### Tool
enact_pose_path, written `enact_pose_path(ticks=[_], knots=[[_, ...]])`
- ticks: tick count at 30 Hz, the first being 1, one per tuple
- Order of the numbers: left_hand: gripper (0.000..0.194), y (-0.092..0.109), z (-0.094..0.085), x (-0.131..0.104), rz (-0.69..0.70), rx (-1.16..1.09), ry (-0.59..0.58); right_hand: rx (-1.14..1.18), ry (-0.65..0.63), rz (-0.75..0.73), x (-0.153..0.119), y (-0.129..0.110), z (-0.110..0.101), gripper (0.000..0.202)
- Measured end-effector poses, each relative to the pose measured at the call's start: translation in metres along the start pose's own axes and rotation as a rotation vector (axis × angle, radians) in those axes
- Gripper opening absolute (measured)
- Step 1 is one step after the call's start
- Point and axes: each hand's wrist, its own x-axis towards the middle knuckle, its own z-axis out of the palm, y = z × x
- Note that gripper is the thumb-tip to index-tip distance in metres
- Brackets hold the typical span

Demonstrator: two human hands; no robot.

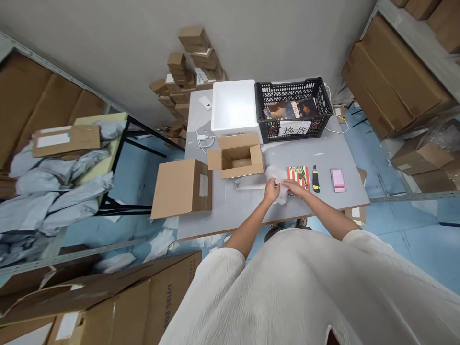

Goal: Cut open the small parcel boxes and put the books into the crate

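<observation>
A crumpled, translucent white plastic wrap (276, 173) lies between my hands near the table's front edge. My left hand (272, 189) pinches its lower left part. With fingers closed, my right hand (293, 187) grips the wrap's right side, close to a red-and-white striped booklet (304, 175) that it partly covers. Whether anything is inside the wrap, I cannot tell. Right of the booklet lie a black-and-yellow utility knife (316, 179) and a pink card or packet (338, 180), blurred out. Behind my left hand stands an open cardboard box (241, 171) with its flaps spread.
A larger cardboard box (174, 188) overhangs the table's left edge. At the back are a white bin (233, 105) and a black crate (294, 136) holding printed items. A charger with cable (203, 137) lies left. Shelves and parcels (68, 163) flank the table.
</observation>
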Motion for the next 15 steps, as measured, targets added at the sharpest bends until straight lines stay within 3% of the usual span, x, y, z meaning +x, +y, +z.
enact_pose_path(ticks=[5,9,15], knots=[[0.031,0.018,-0.006,0.000,0.011,-0.075,0.010,-0.046,0.070,-0.150,-0.010,-0.012,0.005,0.042],[0.011,0.043,-0.021,0.005,0.169,0.016,-0.021,-0.109,0.141,-0.319,-0.017,-0.037,-0.001,0.040],[0.007,0.074,-0.062,0.028,0.331,0.072,0.176,-0.270,0.299,-0.638,-0.015,-0.079,0.007,0.035]])
